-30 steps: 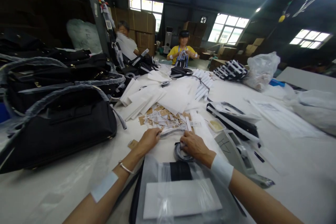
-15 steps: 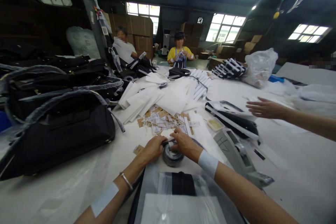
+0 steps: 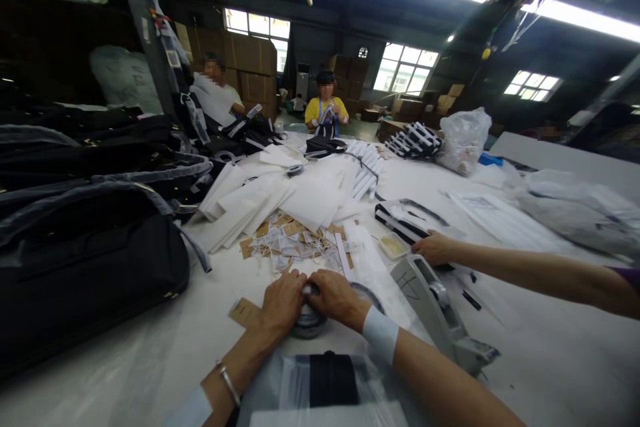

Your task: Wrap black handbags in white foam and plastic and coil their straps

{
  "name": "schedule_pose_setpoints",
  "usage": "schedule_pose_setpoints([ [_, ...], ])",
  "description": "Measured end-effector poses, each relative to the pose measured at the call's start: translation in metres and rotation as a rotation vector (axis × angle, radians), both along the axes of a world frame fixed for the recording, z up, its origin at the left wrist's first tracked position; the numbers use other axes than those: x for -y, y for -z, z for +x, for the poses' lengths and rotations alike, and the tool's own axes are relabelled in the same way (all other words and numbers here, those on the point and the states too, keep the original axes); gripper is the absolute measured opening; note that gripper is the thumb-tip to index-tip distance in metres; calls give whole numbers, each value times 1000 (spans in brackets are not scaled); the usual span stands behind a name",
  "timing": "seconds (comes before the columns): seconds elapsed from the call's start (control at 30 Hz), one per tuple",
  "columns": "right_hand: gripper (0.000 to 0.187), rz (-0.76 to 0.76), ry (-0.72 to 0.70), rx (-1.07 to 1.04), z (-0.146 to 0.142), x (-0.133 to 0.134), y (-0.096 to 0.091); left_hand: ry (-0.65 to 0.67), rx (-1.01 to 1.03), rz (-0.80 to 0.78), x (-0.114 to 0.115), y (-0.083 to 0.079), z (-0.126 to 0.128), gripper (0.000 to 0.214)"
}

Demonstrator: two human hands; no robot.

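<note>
My left hand [image 3: 283,303] and my right hand [image 3: 336,297] are both closed round a coiled grey strap roll [image 3: 307,323] on the white table [image 3: 550,347]. The fingers of the two hands meet over the top of the roll and hide most of it. Just below my wrists lies a black bag in clear plastic wrap [image 3: 327,380]. Small brown and white tags [image 3: 290,240] lie in a heap just beyond my hands.
A co-worker's hand [image 3: 434,248] reaches in from the right to a black-and-white bag [image 3: 400,217] beside a grey tape dispenser [image 3: 435,310]. Black handbags [image 3: 85,247] pile up at the left. White folded sheets [image 3: 300,190] lie mid-table. Two people sit at the far end.
My hands pulled the strap roll nearer and closed over it. The co-worker's arm came in from the right and lowered to the black-and-white bag. The camera tilted up a little.
</note>
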State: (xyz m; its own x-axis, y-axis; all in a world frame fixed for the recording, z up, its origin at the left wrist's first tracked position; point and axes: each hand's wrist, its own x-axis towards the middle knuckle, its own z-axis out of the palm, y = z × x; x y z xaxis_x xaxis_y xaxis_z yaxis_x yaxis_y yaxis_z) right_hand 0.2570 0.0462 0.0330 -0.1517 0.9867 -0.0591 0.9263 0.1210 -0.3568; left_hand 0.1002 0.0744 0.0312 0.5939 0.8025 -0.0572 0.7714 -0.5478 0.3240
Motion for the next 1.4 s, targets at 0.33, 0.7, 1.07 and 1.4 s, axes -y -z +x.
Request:
schedule_pose_setpoints([
  [0.33,11,-123,446,1,88,-47,-18,-44,35,18,-5,7,-1,15],
  [0.7,25,-131,565,43,93,-57,8,-54,68,29,-4,8,-2,15],
  [1.07,14,-35,540,105,85,-47,9,-54,121,57,-5,18,-4,19],
  [1.4,10,19,458,224,72,-43,4,-64,97,65,-4,19,-2,18],
])
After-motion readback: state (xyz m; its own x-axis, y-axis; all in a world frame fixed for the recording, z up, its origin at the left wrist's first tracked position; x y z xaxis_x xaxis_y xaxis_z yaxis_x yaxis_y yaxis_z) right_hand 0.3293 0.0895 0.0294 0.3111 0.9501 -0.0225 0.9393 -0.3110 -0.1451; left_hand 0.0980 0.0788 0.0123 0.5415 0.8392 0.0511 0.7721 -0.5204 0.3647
